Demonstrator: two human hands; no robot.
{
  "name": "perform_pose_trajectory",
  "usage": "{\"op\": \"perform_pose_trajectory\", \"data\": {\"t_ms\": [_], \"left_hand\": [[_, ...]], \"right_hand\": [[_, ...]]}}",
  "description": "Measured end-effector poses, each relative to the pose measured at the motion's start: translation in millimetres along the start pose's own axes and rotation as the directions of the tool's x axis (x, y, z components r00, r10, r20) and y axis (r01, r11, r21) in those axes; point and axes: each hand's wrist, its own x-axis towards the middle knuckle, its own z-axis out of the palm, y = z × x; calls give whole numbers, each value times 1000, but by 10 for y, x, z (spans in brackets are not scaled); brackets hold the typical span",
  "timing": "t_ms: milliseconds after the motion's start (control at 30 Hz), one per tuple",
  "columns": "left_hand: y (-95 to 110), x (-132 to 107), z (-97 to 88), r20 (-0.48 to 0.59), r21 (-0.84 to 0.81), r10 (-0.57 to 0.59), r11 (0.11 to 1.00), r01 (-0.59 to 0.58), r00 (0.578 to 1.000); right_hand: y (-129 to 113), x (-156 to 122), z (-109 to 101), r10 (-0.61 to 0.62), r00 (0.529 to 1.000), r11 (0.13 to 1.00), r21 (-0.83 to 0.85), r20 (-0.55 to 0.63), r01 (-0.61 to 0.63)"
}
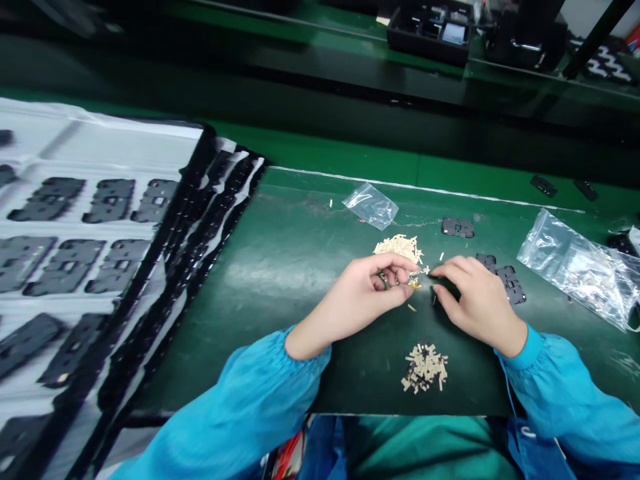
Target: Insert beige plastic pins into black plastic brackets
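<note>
My left hand (370, 293) is curled, its fingers closed around a small dark part that I cannot make out. My right hand (473, 297) pinches at a tiny yellowish piece (414, 284) between the two hands. Both hands hover over a dark green mat (280, 267). A pile of small tan strips (400, 247) lies just beyond my left fingers. Another heap of pale scraps (425, 367) lies nearer to me, between my blue sleeves. Two black flat parts (510, 283) rest under and beside my right hand.
Stacked trays of black parts (80, 267) fill the left side. A small clear bag (371, 204) and a lone black part (457, 227) lie beyond the strips. A larger clear bag (583, 267) sits at right. A dark tray (430, 33) stands on the far bench.
</note>
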Motion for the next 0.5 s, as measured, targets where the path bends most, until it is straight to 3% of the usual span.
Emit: {"op": "perform_pose_trajectory", "data": {"t_ms": [133, 267, 433, 500], "left_hand": [[-42, 49, 33, 46, -230, -46, 972, 55, 998], [-86, 43, 78, 124, -296, -81, 948, 115, 989], [-75, 27, 54, 160, -237, -81, 964, 117, 984], [-34, 103, 56, 103, -91, -35, 995, 44, 994]], "right_hand": [[-100, -7, -70, -212, 954, 973, 48, -213, 227], [-165, -22, -44, -326, 902, 942, -22, -284, 333], [-160, -49, -9, -261, 920, 955, 64, -291, 291], [-131, -59, -24, -160, 943, 963, 163, -290, 214]]}}
